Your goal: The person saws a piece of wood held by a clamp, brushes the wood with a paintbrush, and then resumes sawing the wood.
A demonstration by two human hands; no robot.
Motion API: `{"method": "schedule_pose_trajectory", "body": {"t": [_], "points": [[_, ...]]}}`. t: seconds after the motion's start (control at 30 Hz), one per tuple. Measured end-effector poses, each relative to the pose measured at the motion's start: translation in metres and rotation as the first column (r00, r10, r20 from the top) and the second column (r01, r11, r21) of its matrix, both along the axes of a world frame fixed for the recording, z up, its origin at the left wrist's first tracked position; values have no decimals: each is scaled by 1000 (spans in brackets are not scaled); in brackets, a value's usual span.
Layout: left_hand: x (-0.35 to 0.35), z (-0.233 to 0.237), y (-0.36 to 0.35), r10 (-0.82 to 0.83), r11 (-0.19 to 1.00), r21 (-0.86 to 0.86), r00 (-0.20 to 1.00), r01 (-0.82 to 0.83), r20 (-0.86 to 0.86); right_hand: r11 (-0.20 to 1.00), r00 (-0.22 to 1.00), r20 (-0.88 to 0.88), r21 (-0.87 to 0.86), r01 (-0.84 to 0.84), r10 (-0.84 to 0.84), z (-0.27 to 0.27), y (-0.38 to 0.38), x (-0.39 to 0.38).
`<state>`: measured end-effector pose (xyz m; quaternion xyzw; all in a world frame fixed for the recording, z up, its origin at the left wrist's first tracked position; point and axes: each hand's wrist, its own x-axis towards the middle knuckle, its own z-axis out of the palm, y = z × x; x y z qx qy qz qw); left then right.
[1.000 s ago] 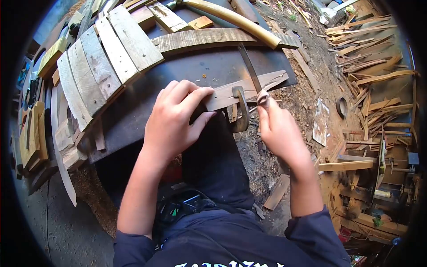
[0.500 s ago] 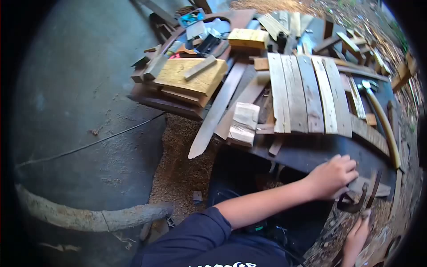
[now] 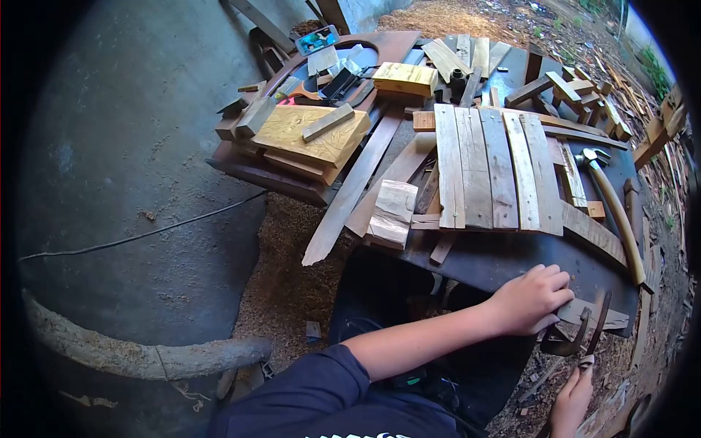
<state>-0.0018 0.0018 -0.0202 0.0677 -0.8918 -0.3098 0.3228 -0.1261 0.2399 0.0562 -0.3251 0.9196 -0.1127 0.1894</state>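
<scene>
My left hand (image 3: 537, 296) is closed around the near end of a short, thin wooden board (image 3: 604, 315) at the front right of the dark bench. A dark metal clamp (image 3: 564, 346) sits at the bench edge, just below that hand and against the board. Lower right, the fingers of my right hand (image 3: 572, 404) wrap the end of a long tool with a narrow dark blade (image 3: 600, 321). Its blade points up past the board's edge; its exact kind cannot be made out. My fingers partly hide the handle.
A slatted wooden panel (image 3: 500, 168) lies mid-bench, with a hammer (image 3: 617, 212) to its right. Thick wood blocks (image 3: 310, 135), a long plank (image 3: 358, 186) and a phone (image 3: 317, 40) are left and behind. A curved log (image 3: 146, 358) lies on the floor.
The view has shifted slightly, moving the near bench and both hands a little left in the picture. Both hands keep their holds, and the picture is sharper.
</scene>
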Motion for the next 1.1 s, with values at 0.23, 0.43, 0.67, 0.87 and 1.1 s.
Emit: {"method": "schedule_pose_trajectory", "body": {"t": [0.23,0.43,0.67,0.87,1.1], "points": [[1,1,3,13,1000,3,1000,-13,3,978,988,-88,-155,-137,124,-33,-22,-49],[1,1,-1,-5,1000,0,1000,5,-3,991,989,-87,-40,-124,120,-7,7,-21],[2,3,2,0,1000,20,1000,0,-12,973,970,-172,-126,-195,172,-25,-12,-46],[2,1,0,-13,1000,7,1000,13,-3,978,967,-183,-81,-192,175,-27,18,-39],[3,3,3,-5,1000,12,1000,5,-2,978,982,-135,-142,-153,134,-17,-20,-35]]}}
